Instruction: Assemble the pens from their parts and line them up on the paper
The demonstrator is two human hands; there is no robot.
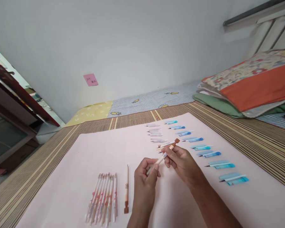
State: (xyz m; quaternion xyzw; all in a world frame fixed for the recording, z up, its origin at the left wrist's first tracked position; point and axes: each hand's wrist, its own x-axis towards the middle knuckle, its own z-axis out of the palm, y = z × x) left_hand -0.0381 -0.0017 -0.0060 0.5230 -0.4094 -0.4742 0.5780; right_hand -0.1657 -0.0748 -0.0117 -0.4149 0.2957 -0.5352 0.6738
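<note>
Both hands hold one slim pen (pixel 166 153) with a brown cap end, tilted above a pale pink sheet (pixel 68 164). My left hand (pixel 146 179) pinches its lower end. My right hand (pixel 180 161) grips its middle, fingers curled round it. On the sheet to the left lies a single brown-capped pen (pixel 126 190), and beside it a row of several pens (pixel 104 199). Beyond the hands lie several clear pen parts (pixel 155 133) and a column of blue pen parts (pixel 204 148).
The pink sheet lies on a striped mat (pixel 258 139) over a bed. Folded blankets and an orange pillow (pixel 251 85) are stacked at the right. A grey wall with a pink sticky note (pixel 90 79) is behind. A dark wooden cabinet (pixel 9 107) stands at the left.
</note>
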